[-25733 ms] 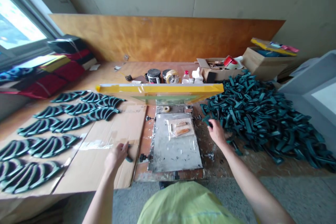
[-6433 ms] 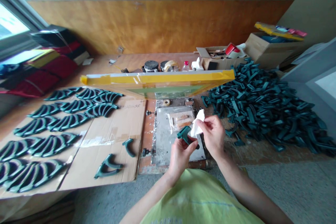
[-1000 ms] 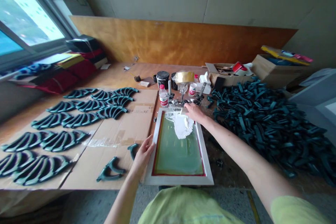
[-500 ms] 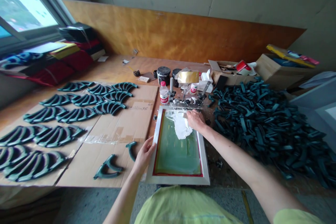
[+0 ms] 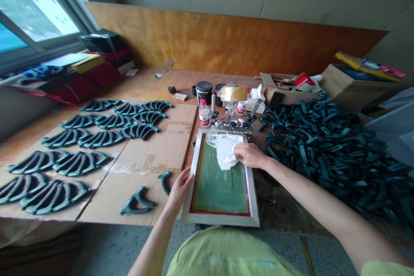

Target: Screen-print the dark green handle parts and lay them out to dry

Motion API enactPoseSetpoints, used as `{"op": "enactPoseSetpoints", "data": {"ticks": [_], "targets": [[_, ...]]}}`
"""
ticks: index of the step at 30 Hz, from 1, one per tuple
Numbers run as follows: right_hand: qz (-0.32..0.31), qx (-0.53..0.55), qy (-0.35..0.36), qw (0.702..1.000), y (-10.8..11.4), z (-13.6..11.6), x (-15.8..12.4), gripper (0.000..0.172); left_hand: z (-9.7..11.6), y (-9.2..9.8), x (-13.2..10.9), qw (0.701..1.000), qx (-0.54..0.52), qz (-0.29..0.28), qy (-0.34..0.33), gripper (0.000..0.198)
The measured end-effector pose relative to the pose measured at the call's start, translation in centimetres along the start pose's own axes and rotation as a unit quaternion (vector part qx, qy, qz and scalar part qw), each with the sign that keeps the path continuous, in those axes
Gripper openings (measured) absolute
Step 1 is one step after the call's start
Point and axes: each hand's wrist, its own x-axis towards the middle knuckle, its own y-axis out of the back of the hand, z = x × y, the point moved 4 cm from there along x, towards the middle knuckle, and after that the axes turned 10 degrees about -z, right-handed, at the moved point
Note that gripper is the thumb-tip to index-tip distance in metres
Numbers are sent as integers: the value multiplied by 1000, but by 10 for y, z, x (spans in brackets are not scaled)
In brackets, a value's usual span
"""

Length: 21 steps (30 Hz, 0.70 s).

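Note:
A silk-screen printing frame (image 5: 254, 198) with a metal rim lies in front of me, its green mesh (image 5: 220, 192) bordered in red. White ink (image 5: 226, 155) is smeared over the mesh's upper part. My left hand (image 5: 183, 184) grips the rim on the left side, fingers curled over it. My right hand (image 5: 250, 155) is closed on a small white scraper-like piece (image 5: 236, 152) at the ink's right edge; its exact kind is unclear. Behind the frame stands a metal hinge clamp (image 5: 231, 127). Left of it, dark green curved plastic parts (image 5: 137, 202) lie on cardboard.
Rows of nested dark green parts (image 5: 100, 138) cover the cardboard (image 5: 174, 151) at left. A large heap of similar parts (image 5: 310, 151) lies at right. A red-capped bottle (image 5: 204, 114), black tubs (image 5: 204, 92) and a tape roll (image 5: 233, 93) stand behind the clamp. Cardboard boxes (image 5: 346, 84) sit back right.
My right hand has moved slightly right and toward me across the screen, with the white piece. My left hand stays on the rim. The view has shifted slightly.

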Motion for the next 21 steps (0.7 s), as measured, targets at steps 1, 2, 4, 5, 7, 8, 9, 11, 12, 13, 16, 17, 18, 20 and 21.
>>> {"op": "enactPoseSetpoints", "data": {"ticks": [1, 2, 4, 5, 7, 8, 9, 11, 12, 13, 16, 17, 18, 20, 21], "targets": [[27, -1, -23, 999, -3, 0, 3, 17, 1, 0, -1, 1000, 2, 5, -2, 78], [48, -7, -38, 998, -8, -2, 4, 18, 1, 0, -1, 1000, 2, 10, -3, 78], [62, -24, -35, 997, -22, -11, 0, 21, 3, -1, -2, 1000, 0, 16, -6, 76], [59, -30, -19, 998, -28, -16, -4, 23, 4, -2, -2, 1000, -3, 16, -6, 75], [50, -25, 14, 998, -34, -22, -14, 23, 6, -3, -3, 1000, -10, 14, -6, 73], [50, -16, 22, 998, -33, -22, -17, 22, 7, -3, -4, 1000, -13, 13, -3, 73], [53, -3, 21, 998, -28, -19, -17, 21, 8, -4, -5, 1000, -14, 13, 0, 73], [71, 28, -10, 997, -12, -8, -5, 19, 13, -5, -8, 1000, -13, 13, 4, 74], [81, 42, -37, 995, -2, -1, 5, 25, 17, -5, -10, 1000, -14, 11, 5, 75], [85, 52, -68, 993, 8, 7, 16, 35, 22, -5, -12, 1000, -15, 6, 5, 77], [77, 45, -159, 983, 35, 28, 45, 62, 44, -3, -22, 1000, -23, -8, 3, 79], [86, 34, -183, 979, 43, 35, 48, 64, 53, -2, -24, 1000, -23, -8, -1, 76], [109, 24, -203, 973, 51, 42, 47, 63, 64, 0, -26, 1000, -20, -6, -8, 71], [181, 16, -240, 954, 61, 60, 31, 54, 86, 2, -26, 1000, -5, 7, -30, 60], [212, 21, -264, 941, 61, 69, 18, 48, 98, 2, -24, 999, -3, 16, -48, 56]]}}
